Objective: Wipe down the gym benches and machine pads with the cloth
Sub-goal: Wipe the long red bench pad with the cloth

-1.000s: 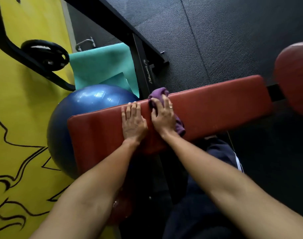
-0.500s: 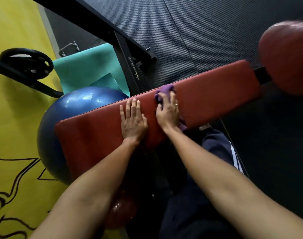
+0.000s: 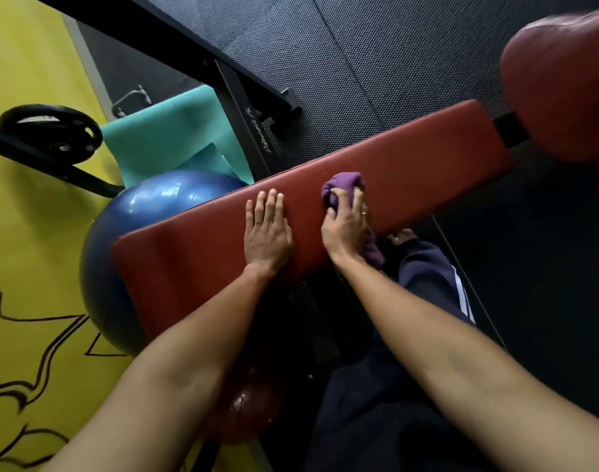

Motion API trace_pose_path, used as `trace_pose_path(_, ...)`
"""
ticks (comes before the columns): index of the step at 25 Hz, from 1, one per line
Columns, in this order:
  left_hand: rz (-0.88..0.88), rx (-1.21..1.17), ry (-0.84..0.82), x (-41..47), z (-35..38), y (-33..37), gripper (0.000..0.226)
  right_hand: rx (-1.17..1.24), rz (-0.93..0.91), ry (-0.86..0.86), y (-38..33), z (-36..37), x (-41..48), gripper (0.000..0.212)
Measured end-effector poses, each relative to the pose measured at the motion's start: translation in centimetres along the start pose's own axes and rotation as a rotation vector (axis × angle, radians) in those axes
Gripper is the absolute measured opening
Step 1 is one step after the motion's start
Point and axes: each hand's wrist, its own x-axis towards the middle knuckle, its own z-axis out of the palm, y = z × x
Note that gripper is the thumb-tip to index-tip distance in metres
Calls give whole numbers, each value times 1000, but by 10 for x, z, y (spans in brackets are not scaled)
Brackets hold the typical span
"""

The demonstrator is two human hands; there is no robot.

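Note:
A long red padded bench (image 3: pixel 427 158) runs diagonally across the view. My right hand (image 3: pixel 345 226) presses a bunched purple cloth (image 3: pixel 342 185) onto the middle of the pad, with more cloth trailing out under my wrist over the near edge. My left hand (image 3: pixel 267 229) lies flat on the pad just left of it, fingers together and holding nothing. A second red pad (image 3: pixel 563 86) sits beyond the bench's far right end.
A blue exercise ball (image 3: pixel 148 206) rests against the bench's left end, with a teal mat (image 3: pixel 165 137) behind it. A black machine frame (image 3: pixel 243 110) and a weight plate (image 3: pixel 53 131) stand at the left by the yellow wall. Dark rubber flooring (image 3: pixel 393 46) lies beyond. My leg (image 3: pixel 427 277) is beside the bench.
My right hand has slid the cloth to the right along the pad, away from my left hand. The left hand has stayed flat in the same place on the bench.

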Motion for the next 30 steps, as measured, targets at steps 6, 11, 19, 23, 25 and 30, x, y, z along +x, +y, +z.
trace_pose_path(6, 10, 12, -15, -1, 2, 0, 60, -103, -435, -13, 25, -1, -71, 38)
trace_pose_path(11, 152, 3, -71, 0, 2, 9, 59, -145, 2, 129, 57, -12, -29, 41)
trace_pose_path(19, 109, 30, -52, -1, 19, 36, 55, 295, 529, 214, -26, 22, -84, 56)
trace_pose_path(23, 90, 16, -70, -3, 18, 37, 57, 531, 781, 384, -20, 23, -48, 54)
trace_pose_path(25, 83, 9, -81, -4, 18, 38, 57, 485, 859, 525, 8, 17, -8, 49)
trace_pose_path(30, 69, 22, -87, -4, 19, 38, 56, 438, 896, 484, 51, 1, 33, 52)
